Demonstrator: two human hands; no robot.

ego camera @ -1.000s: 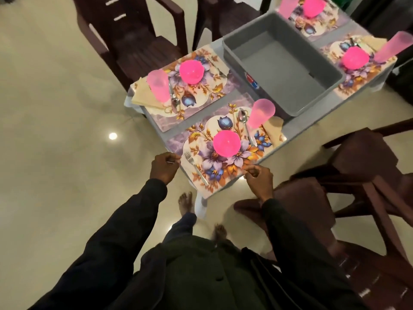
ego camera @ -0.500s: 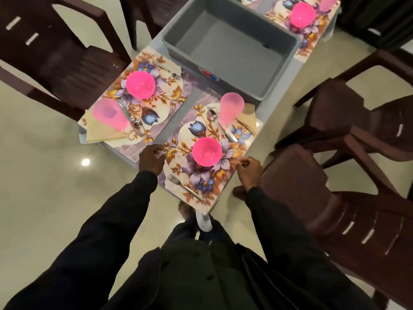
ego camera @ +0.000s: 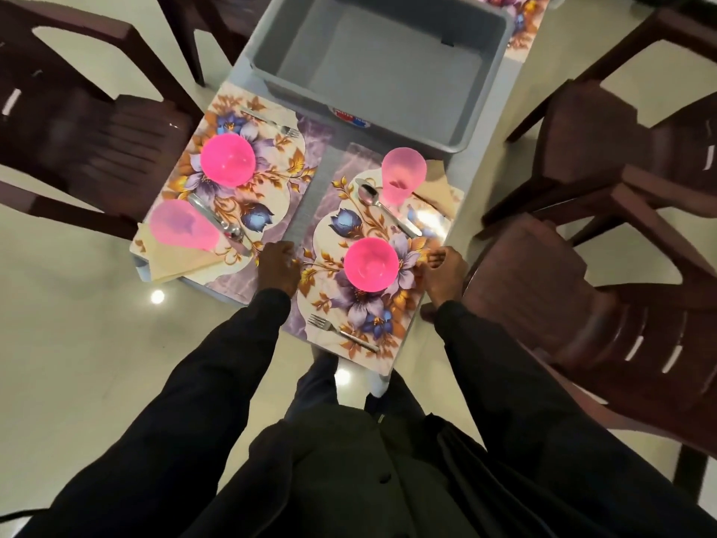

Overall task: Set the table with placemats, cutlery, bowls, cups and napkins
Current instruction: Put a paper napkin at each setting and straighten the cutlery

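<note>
A floral placemat (ego camera: 361, 304) lies on the near end of the table, just in front of me. On it stand a pink bowl (ego camera: 370, 264) and a pink cup (ego camera: 401, 172), with a spoon (ego camera: 382, 207), a fork (ego camera: 343, 332) and a beige napkin (ego camera: 436, 188). My left hand (ego camera: 277, 266) grips the mat's left edge with curled fingers. My right hand (ego camera: 444, 271) pinches its right edge. A second placemat (ego camera: 271, 176) to the left holds a pink bowl (ego camera: 227, 160), a pink cup (ego camera: 182, 226), cutlery and a napkin (ego camera: 174, 262).
A grey plastic tub (ego camera: 384, 64), with nothing in it, sits on the table (ego camera: 471, 188) beyond the mats. Another set placemat (ego camera: 522, 17) shows at the far end. Dark brown plastic chairs stand on the left (ego camera: 89, 130) and close on the right (ego camera: 605, 304).
The view has moved closer and over the table. Both hands stay on the near placemat's side edges, and have slid further up them, now level with the bowl.
</note>
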